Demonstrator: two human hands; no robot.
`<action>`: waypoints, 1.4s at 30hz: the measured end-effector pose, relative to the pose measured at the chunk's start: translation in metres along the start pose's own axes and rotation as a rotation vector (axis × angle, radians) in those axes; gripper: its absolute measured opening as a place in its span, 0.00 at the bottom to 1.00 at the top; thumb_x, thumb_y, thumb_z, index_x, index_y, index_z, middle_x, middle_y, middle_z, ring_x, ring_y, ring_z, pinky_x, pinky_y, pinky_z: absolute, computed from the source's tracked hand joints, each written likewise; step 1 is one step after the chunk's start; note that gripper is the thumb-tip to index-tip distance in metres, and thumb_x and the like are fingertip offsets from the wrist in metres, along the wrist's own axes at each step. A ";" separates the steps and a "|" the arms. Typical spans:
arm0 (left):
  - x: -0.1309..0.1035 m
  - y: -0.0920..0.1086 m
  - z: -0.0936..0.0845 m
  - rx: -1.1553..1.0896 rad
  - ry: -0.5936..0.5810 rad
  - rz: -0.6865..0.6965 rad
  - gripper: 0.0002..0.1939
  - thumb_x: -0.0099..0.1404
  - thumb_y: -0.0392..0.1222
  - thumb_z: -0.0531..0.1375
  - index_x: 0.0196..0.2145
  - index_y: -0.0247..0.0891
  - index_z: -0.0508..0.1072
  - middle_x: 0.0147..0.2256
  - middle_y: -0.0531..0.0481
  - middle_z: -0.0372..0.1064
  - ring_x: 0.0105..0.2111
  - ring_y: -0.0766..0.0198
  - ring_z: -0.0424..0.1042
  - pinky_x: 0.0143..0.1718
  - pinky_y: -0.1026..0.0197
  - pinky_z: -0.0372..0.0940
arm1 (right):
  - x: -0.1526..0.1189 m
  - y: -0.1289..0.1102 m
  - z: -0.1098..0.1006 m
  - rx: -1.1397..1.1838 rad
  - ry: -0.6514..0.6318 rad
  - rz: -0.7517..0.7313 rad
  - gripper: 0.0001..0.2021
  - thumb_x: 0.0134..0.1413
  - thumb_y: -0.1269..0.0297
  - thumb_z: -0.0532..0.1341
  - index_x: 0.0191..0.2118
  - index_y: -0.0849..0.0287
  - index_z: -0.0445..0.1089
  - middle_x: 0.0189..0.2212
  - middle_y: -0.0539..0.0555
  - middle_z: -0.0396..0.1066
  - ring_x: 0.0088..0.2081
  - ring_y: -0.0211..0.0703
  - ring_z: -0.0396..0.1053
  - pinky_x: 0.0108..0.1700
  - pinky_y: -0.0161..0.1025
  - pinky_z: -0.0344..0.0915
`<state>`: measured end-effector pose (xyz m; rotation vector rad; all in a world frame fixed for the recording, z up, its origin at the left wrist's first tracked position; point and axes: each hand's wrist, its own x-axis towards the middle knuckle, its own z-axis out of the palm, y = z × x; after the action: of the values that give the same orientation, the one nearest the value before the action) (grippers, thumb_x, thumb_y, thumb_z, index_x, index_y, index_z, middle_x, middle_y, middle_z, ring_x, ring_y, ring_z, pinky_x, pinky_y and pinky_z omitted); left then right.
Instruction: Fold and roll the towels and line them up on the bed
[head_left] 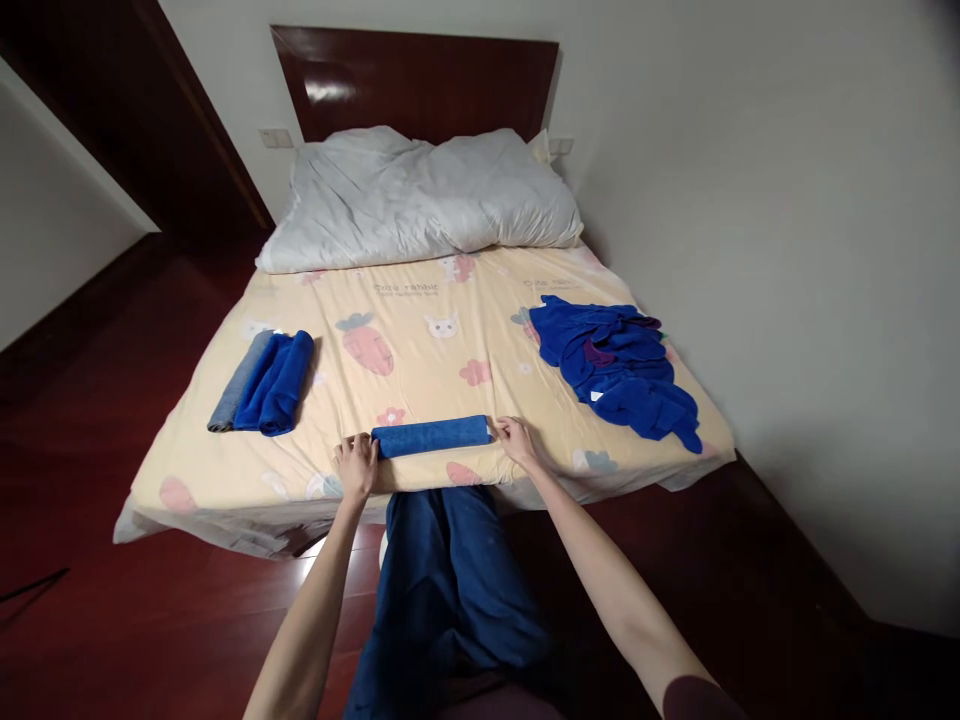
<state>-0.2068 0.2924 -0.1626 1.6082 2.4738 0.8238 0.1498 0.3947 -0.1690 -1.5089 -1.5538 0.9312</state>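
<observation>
A blue towel [431, 435], rolled or folded into a long narrow strip, lies crosswise near the front edge of the bed. My left hand [356, 464] grips its left end with bent fingers. At the opposite end, beside a small white tag, my right hand [516, 441] pinches the towel's corner between thumb and fingers. Several rolled towels [276, 385], blue and greyish, lie side by side to the left. A loose heap of blue cloths [611, 365] is on the right, with a dark purple piece and a white tag showing.
The bed's cream sheet [405, 320] has carrot and rabbit prints. A bulky grey-white quilt [427, 200] lies by the dark wooden headboard [420, 85]. A wall [810, 250] runs along the right side. Dark red floor [112, 470] borders the bed at left and front.
</observation>
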 end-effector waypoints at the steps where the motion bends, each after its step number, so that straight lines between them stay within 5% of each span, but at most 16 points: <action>1: 0.000 0.003 -0.006 0.038 0.008 0.053 0.17 0.71 0.50 0.54 0.49 0.38 0.74 0.51 0.35 0.71 0.54 0.42 0.67 0.54 0.40 0.64 | -0.003 -0.004 -0.003 -0.005 0.036 0.004 0.10 0.49 0.68 0.60 0.38 0.59 0.76 0.41 0.59 0.77 0.41 0.47 0.74 0.50 0.45 0.70; 5: 0.000 0.018 -0.022 0.057 -0.136 0.471 0.22 0.73 0.46 0.51 0.61 0.40 0.68 0.64 0.40 0.63 0.65 0.48 0.59 0.63 0.44 0.58 | -0.034 -0.018 0.005 0.204 0.098 0.192 0.10 0.49 0.64 0.62 0.39 0.59 0.73 0.40 0.59 0.76 0.39 0.47 0.73 0.47 0.44 0.71; 8: 0.000 0.033 -0.016 0.099 -0.321 0.648 0.25 0.72 0.45 0.52 0.65 0.42 0.65 0.68 0.42 0.56 0.69 0.49 0.54 0.67 0.45 0.54 | -0.068 -0.029 0.033 0.363 -0.025 0.340 0.10 0.46 0.60 0.65 0.35 0.59 0.73 0.30 0.55 0.76 0.30 0.45 0.73 0.36 0.41 0.72; 11: 0.000 0.044 0.000 0.159 -0.430 0.639 0.26 0.72 0.43 0.53 0.65 0.40 0.65 0.68 0.39 0.56 0.69 0.48 0.54 0.67 0.45 0.54 | -0.089 -0.041 0.064 0.479 -0.146 0.436 0.13 0.47 0.58 0.66 0.36 0.60 0.73 0.28 0.55 0.77 0.27 0.45 0.75 0.33 0.41 0.73; 14: 0.006 0.050 0.008 0.193 -0.492 0.584 0.24 0.74 0.43 0.49 0.64 0.41 0.67 0.67 0.39 0.60 0.67 0.49 0.59 0.64 0.46 0.59 | -0.086 -0.053 0.081 0.747 -0.173 0.631 0.12 0.51 0.56 0.67 0.36 0.60 0.72 0.33 0.57 0.79 0.35 0.44 0.79 0.39 0.39 0.75; 18: 0.030 0.058 0.004 0.231 -0.587 0.545 0.22 0.75 0.42 0.48 0.61 0.46 0.70 0.61 0.42 0.68 0.60 0.50 0.66 0.57 0.48 0.65 | -0.063 -0.063 0.083 0.885 -0.047 0.815 0.11 0.51 0.60 0.71 0.35 0.60 0.71 0.35 0.57 0.79 0.37 0.42 0.79 0.41 0.34 0.76; 23: 0.069 0.063 0.011 0.208 -0.759 0.514 0.30 0.64 0.43 0.64 0.63 0.44 0.67 0.57 0.40 0.70 0.59 0.48 0.67 0.59 0.49 0.63 | -0.040 -0.064 0.084 0.734 0.086 0.896 0.16 0.50 0.56 0.73 0.35 0.60 0.71 0.28 0.54 0.77 0.30 0.41 0.78 0.32 0.31 0.75; 27: 0.090 0.055 0.031 0.075 -0.822 0.495 0.34 0.50 0.47 0.73 0.56 0.45 0.73 0.53 0.44 0.73 0.55 0.49 0.71 0.56 0.54 0.65 | -0.028 -0.063 0.094 0.565 0.167 0.831 0.20 0.42 0.54 0.76 0.36 0.59 0.72 0.25 0.52 0.76 0.25 0.40 0.75 0.21 0.29 0.68; 31: 0.094 0.043 0.040 -0.178 -0.846 0.475 0.36 0.43 0.46 0.74 0.52 0.42 0.76 0.50 0.43 0.75 0.52 0.49 0.73 0.54 0.55 0.66 | -0.014 -0.071 0.107 0.483 0.246 0.655 0.23 0.37 0.54 0.76 0.39 0.58 0.73 0.36 0.55 0.79 0.30 0.42 0.76 0.22 0.33 0.69; 36: 0.086 0.028 0.031 -0.382 -0.859 0.364 0.40 0.44 0.53 0.74 0.54 0.38 0.75 0.50 0.41 0.75 0.50 0.46 0.74 0.51 0.52 0.68 | 0.006 -0.107 0.125 0.601 0.217 0.425 0.22 0.36 0.56 0.74 0.40 0.57 0.74 0.40 0.53 0.79 0.39 0.46 0.76 0.35 0.39 0.75; 42: 0.071 0.013 0.007 -0.709 -0.637 0.242 0.38 0.48 0.58 0.73 0.53 0.38 0.72 0.48 0.44 0.75 0.48 0.48 0.75 0.50 0.51 0.70 | 0.025 -0.173 0.158 0.674 0.091 0.136 0.16 0.44 0.58 0.70 0.40 0.59 0.72 0.35 0.51 0.76 0.39 0.45 0.75 0.46 0.43 0.73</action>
<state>-0.2250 0.3607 -0.1473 1.5607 1.3648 0.8880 -0.0682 0.4153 -0.0831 -1.1493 -0.9336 1.2827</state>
